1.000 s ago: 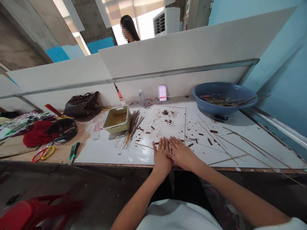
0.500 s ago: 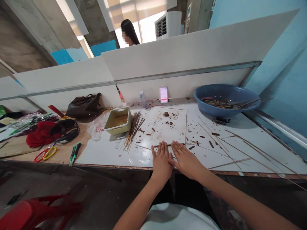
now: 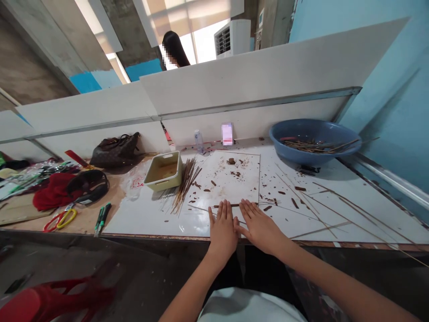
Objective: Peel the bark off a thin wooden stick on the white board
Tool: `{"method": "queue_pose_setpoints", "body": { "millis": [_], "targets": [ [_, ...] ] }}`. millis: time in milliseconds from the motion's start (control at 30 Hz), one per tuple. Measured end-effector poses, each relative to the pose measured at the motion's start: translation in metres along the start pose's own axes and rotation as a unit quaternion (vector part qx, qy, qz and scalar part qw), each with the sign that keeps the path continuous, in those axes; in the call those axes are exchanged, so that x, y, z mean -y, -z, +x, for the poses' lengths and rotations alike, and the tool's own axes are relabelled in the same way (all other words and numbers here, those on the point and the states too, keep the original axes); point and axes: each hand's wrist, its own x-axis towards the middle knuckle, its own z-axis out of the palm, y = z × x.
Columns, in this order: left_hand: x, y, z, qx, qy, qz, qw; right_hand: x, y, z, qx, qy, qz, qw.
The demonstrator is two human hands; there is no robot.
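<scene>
Two open hands are all I have on the white-topped bench point(image 3: 140, 221), and neither grips anything. Going left to right, yellow-handled scissors point(image 3: 66, 219) and a pair of green-handled craft knives point(image 3: 102, 219) lie on the bench's brown end. Next come a cream plastic tray point(image 3: 163, 171) and a bundle of thin brown sticks point(image 3: 186, 188), lying beside it on the white surface.

On the scrap-strewn white board point(image 3: 234, 179), my left hand point(image 3: 223, 235) rests palm down, its fingers close together and pointing away from me. A thin brown stick point(image 3: 228, 205) lies crosswise, with its long axis nearly parallel to the bench's front edge, right at the fingertips point(image 3: 221, 211) of that hand. Its right end points toward my right hand point(image 3: 259, 227), which rests palm down just beside the left, fingers angled up and to the left. I cannot tell whether any finger presses on the stick.

Farther right, a blue plastic basin point(image 3: 313, 141) holds a heap of sticks.
</scene>
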Motion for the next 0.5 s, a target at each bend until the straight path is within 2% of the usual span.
{"method": "queue_pose_setpoints", "body": {
  "millis": [200,267,400,500],
  "targets": [
    [0.003,0.005,0.038,0.042,0.029,0.006,0.999,-0.011,0.01,0.032,0.036,-0.04,0.004,0.999],
    [0.003,0.005,0.035,0.038,0.028,0.008,0.999,-0.013,0.006,0.028,0.024,-0.033,0.007,0.999],
    [0.006,0.0,0.007,0.007,0.012,0.006,1.0,-0.01,-0.01,0.002,-0.017,-0.003,0.006,1.0],
    [0.01,-0.002,0.011,0.011,0.011,0.002,1.0,-0.013,-0.011,0.007,-0.01,-0.005,-0.001,1.0]
  ]
}}
